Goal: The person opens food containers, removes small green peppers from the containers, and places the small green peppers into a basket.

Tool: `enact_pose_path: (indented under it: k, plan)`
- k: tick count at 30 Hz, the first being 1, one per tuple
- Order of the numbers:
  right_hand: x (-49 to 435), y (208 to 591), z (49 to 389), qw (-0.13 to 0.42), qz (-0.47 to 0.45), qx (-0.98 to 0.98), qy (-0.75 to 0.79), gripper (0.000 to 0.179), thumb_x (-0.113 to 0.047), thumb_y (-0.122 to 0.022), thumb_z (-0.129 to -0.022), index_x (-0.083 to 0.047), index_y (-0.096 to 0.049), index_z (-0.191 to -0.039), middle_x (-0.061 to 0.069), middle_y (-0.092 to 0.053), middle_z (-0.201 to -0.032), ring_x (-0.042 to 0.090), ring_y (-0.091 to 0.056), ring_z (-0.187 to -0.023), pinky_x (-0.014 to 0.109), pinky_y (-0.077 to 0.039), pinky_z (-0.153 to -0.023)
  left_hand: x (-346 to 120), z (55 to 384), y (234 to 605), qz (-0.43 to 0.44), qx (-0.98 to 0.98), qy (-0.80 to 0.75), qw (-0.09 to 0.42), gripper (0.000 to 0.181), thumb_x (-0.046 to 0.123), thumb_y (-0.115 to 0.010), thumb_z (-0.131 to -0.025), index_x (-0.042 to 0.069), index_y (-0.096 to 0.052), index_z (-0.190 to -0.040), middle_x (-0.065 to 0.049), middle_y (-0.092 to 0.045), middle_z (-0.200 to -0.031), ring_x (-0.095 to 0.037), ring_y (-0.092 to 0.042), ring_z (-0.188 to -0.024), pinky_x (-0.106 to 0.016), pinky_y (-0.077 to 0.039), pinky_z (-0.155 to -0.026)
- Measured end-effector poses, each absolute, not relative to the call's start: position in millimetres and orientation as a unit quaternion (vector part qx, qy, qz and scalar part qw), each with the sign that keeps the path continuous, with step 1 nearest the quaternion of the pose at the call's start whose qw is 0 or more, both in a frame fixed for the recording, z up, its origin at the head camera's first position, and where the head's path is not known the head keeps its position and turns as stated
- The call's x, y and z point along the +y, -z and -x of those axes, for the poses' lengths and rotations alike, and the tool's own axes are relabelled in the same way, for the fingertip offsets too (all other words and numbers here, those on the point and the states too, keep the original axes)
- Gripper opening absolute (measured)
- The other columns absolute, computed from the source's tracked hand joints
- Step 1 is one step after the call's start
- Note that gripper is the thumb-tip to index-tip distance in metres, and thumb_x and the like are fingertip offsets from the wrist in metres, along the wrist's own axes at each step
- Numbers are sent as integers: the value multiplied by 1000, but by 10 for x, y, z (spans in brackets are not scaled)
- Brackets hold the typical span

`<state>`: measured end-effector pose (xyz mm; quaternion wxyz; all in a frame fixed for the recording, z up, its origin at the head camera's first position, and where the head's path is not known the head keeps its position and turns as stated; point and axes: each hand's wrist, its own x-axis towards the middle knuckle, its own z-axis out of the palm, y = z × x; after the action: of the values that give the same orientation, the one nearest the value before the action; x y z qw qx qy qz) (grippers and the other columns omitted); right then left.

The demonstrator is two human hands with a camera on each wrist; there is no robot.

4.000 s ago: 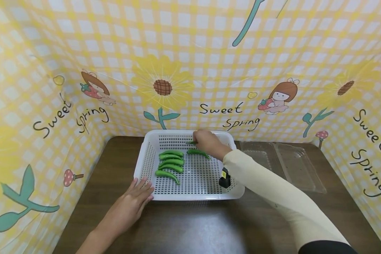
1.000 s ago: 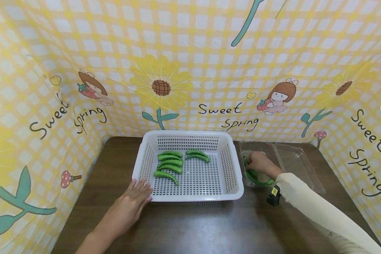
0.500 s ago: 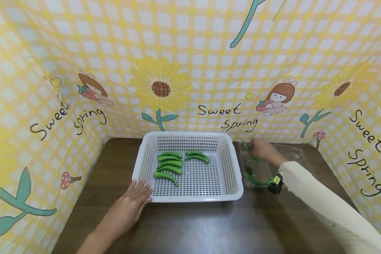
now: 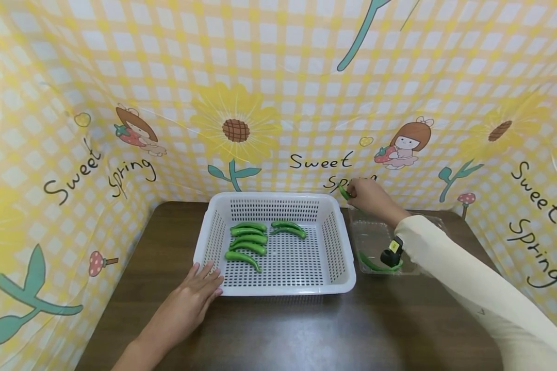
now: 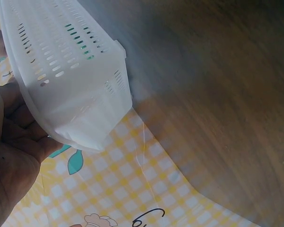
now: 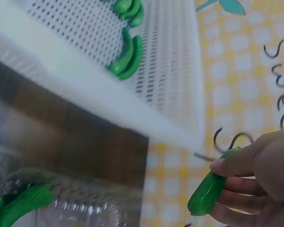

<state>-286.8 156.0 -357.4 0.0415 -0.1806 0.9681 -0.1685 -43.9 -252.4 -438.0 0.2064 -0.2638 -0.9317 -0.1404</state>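
Observation:
My left hand [image 4: 197, 283] rests with its fingers laid over the near-left corner of a white perforated plastic basket [image 4: 278, 289]; in the left wrist view, the fingers touch the basket rim [image 5: 26, 101]. Inside the basket, several curved green vegetables [image 4: 248, 242] lie in a group at the left, and two more [image 4: 289, 229] lie towards the back. Beyond the basket's back right corner, my right hand [image 4: 373, 198] pinches a glossy, curved green vegetable [image 6: 209, 193] near its narrow end, between thumb and fingers. Below that hand, another green vegetable [image 4: 371, 264] lies in a clear plastic box [image 4: 369, 234].
To the right of the basket, the clear box, its right part behind my sleeve [image 4: 450, 278], stands on the brown wooden table [image 4: 278, 335]. A yellow checked cloth [image 4: 278, 103] with printed flowers walls the table at the back and on both sides.
My right hand set one vegetable in the basket, went to the clear box, took hold of another and lifted it up and left towards the basket. The left hand has stayed at the rim.

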Motion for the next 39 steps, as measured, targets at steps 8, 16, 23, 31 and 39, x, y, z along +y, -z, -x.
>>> enact_pose_path:
  k: [8,16,23,31,39]
  plan:
    - [1221,3467,2887,39,220,960,167,21,-2,-72,-90,6,-68,-110,18,-71,-97,27,-64,-84,43,-57,-79,-2530,438,4380,268,-929,141,213,33,9,-79,-85,-3,-74,-115,-19,-73,-123,-37,-65,-125,-38,-22,-127]
    - [807,3503,2844,65,258,951,159,15,-3,-73,-91,1,-70,-105,14,-73,-99,21,-65,-83,37,-58,-77,-2526,436,4386,265,-930,141,209,33,9,-79,-86,-2,-74,-116,-18,-73,-124,-37,-65,-126,-40,-26,-126]
    - [493,3604,2770,101,284,944,132,6,-1,-68,-93,-5,-64,-92,4,-63,-81,15,-47,-68,28,-44,-64,-2516,440,4386,264,-932,138,208,33,9,-79,-85,-2,-74,-116,-18,-73,-123,-36,-65,-126,-43,-30,-124]
    - [250,3777,2697,135,327,929,108,54,15,-58,-84,-18,-19,-70,-4,-9,-66,13,-8,-61,28,-14,-61,-2523,442,4375,265,-931,138,211,33,10,-78,-85,-2,-75,-116,-18,-74,-123,-36,-65,-126,-42,-29,-125]
    - [35,3976,2650,221,290,929,61,50,12,-63,-86,-18,-31,-61,-5,-21,-58,11,-20,-52,23,-22,-49,-2518,439,4376,261,-934,137,203,33,10,-78,-86,-2,-74,-116,-18,-73,-123,-36,-65,-127,-48,-35,-121]
